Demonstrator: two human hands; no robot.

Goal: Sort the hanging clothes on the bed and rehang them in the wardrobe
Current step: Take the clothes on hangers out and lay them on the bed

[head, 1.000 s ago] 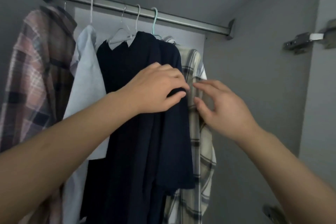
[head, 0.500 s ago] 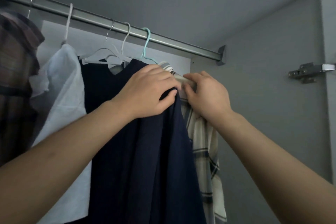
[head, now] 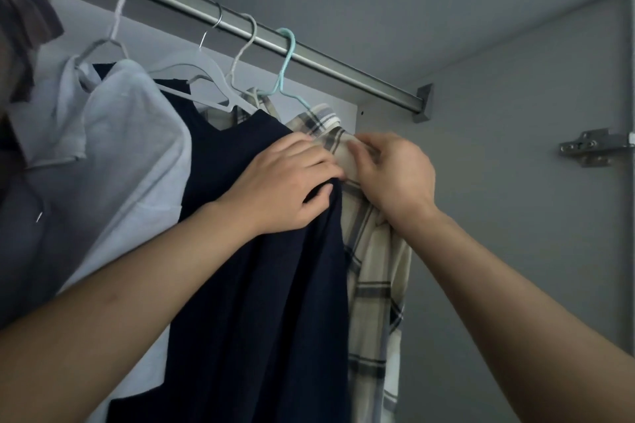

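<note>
Moved up and closer since half a second ago, with rail and hangers now larger and the cream plaid collar exposed between both hands. Left hand (head: pixel 287 187) curled shut on the shoulder of the navy garment (head: pixel 261 285), thumb tucked under a fold, fingers bent over the top edge, pressing the cloth leftward. Right hand (head: pixel 395 177) closed in a pinch on the collar of the plaid shirt (head: pixel 371 268), fingertips (head: pixel 357 151) gripping the cream band just beside the left knuckles. Hung from a brushed metal rail (head: pixel 309 57), round in section, running down to the right into a square end bracket (head: pixel 423 106). Plaid shirt on a thin mint-green hanger (head: pixel 287 58), soft woven cloth, cream with grey and dark check lines, draping in loose folds at the far right of the row. Navy garment matte, dense and plain, on a white hanger (head: pixel 192 77) with flat arms. Further left a pale blue shirt (head: pixel 113 154), lightly textured, on a grey hanger (head: pixel 118 14) with a fuzzy hook. Dark brownish collar (head: pixel 20 27) cropped at the left edge, pattern hard to read. Smooth grey wardrobe wall (head: pixel 515 251) behind; metal hinge (head: pixel 591 148) cut off at the right edge. Lower hems out of view, plaid shirt's left half hidden behind navy cloth.
</note>
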